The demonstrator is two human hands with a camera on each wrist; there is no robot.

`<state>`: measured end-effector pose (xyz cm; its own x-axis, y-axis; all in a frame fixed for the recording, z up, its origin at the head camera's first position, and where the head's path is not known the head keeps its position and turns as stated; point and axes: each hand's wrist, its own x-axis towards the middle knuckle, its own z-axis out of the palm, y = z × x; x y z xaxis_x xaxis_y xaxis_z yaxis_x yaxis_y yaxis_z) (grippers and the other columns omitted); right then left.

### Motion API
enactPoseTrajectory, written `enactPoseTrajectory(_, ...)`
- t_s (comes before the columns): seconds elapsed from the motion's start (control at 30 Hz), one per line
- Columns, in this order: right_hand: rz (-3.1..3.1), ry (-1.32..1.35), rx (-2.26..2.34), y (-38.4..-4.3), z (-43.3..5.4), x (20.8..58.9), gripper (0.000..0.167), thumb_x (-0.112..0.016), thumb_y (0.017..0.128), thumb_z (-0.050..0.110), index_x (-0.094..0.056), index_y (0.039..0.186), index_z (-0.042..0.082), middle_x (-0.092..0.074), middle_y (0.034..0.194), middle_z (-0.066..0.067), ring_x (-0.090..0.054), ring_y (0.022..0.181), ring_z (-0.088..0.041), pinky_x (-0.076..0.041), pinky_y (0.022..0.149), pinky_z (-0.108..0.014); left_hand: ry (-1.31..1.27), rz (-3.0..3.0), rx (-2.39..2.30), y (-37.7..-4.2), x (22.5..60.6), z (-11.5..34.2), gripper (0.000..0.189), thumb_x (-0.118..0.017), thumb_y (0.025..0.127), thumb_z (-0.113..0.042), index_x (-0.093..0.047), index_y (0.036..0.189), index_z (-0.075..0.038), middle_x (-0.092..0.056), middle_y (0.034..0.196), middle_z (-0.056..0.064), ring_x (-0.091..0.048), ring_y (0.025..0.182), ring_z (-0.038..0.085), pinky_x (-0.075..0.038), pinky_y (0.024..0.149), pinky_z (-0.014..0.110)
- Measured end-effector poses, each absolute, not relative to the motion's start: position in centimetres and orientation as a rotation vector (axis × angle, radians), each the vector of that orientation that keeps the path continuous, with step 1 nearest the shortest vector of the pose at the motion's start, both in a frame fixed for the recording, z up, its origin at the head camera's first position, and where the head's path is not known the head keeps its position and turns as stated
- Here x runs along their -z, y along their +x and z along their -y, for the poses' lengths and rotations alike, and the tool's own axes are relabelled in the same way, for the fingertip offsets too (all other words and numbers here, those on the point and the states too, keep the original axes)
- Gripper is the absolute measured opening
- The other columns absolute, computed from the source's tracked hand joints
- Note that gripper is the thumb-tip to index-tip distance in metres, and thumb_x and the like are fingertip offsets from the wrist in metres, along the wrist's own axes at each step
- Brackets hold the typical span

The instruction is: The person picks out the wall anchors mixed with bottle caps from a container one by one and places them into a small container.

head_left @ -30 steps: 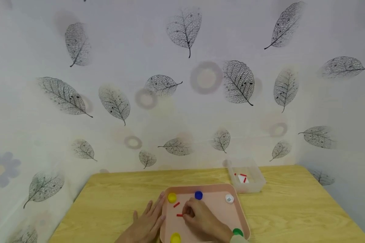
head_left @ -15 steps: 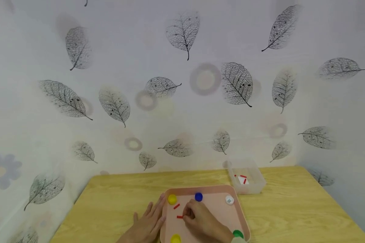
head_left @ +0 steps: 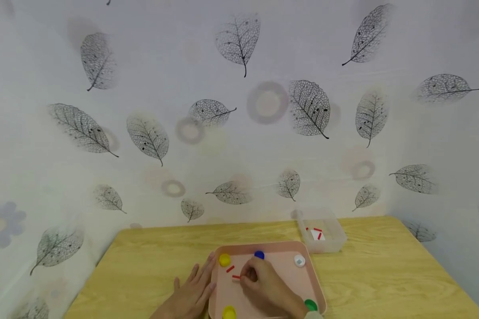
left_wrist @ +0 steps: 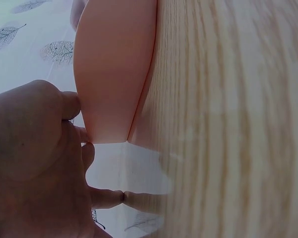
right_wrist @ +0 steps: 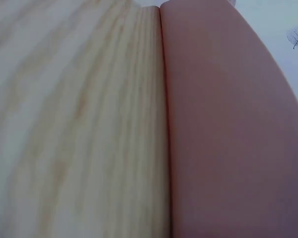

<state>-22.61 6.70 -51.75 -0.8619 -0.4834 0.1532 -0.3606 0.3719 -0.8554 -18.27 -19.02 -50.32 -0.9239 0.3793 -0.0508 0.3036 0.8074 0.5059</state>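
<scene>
Tray edges: the pink tray [head_left: 315, 283] is sitting near the front of the wooden table [head_left: 383, 283], its raised rim running all the way round — bare wood is showing on both sides.
Clear box: a clear box [head_left: 335, 239] is resting just past the tray's far right corner, red bits inside.
Left hand: the left hand [head_left: 191, 294] is lying flat on the table, fingers straight, pressing against the tray's left rim.
Right hand: the right hand [head_left: 263, 288] is curling inside the tray, fingertips touching a red stick [head_left: 236, 277] — can't tell if it's actually pinching it.
Around it: a second red stick [head_left: 230, 268] is lying just beside, caps dotted along the rim.
</scene>
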Motion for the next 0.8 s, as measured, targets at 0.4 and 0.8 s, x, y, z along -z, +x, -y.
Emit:
enactPoseTrajectory(0.4, -2.638, -0.982, 1.562, -22.4, -7.5, 50.6, 0.009, -0.074, 0.091, 0.004, -0.068, 0.091, 0.01, -0.061, 0.085, 0.009, -0.056, 0.076, -0.003, -0.053, 0.067, -0.021, 0.541, -2.843, -0.756, -18.2, 50.4, 19.2, 0.062, -0.031, 0.112, -0.045, -0.012, 0.167, -0.022, -0.009, 0.172, 0.001, -0.025, 0.148, 0.051, -0.003, 0.088, 0.095)
enactPoseTrajectory(0.8, -2.713, -0.995, 1.591, -22.2, -8.9, 48.2, 0.005, -0.074, 0.093, 0.004, -0.071, 0.091, 0.007, -0.061, 0.086, 0.007, -0.054, 0.074, -0.006, -0.051, 0.065, -0.022, 0.534, -2.848, -0.726, -18.1, 50.1, 19.0, 0.063, -0.03, 0.112, -0.046, -0.013, 0.167, -0.021, -0.01, 0.172, 0.001, -0.025, 0.149, 0.05, -0.004, 0.09, 0.095)
